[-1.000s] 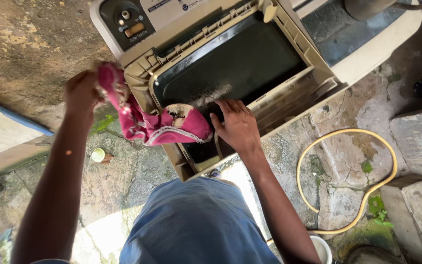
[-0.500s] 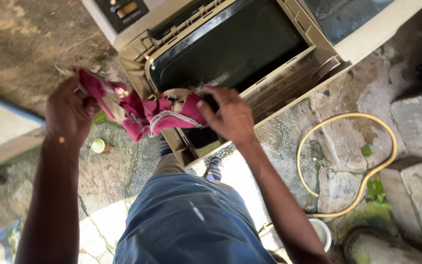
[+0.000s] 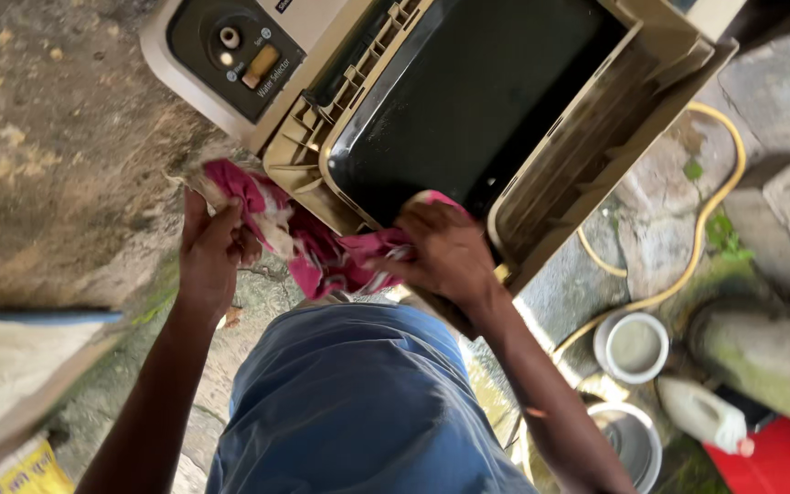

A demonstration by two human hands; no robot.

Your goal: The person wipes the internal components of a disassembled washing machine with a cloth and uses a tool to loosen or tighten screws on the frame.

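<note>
A wet pink and white cloth point(image 3: 308, 245) is stretched between my two hands in front of the open tub point(image 3: 477, 101) of a beige top-loading washing machine point(image 3: 313, 27). My left hand point(image 3: 210, 252) grips the cloth's left end, beside the machine's front corner. My right hand point(image 3: 445, 256) grips its right end at the tub's near rim. The tub holds dark water. My blue shorts point(image 3: 358, 402) fill the bottom middle.
A yellow hose point(image 3: 688, 265) loops over the stone floor at right. Two small metal bowls point(image 3: 633, 346) and a white bottle point(image 3: 701, 413) stand beside a red container point(image 3: 779, 457) at lower right. A pale sack point(image 3: 11, 366) lies at lower left.
Both hands have kept hold of the cloth and drawn closer to my body, down from the tub's rim. The view has tilted toward the machine.
</note>
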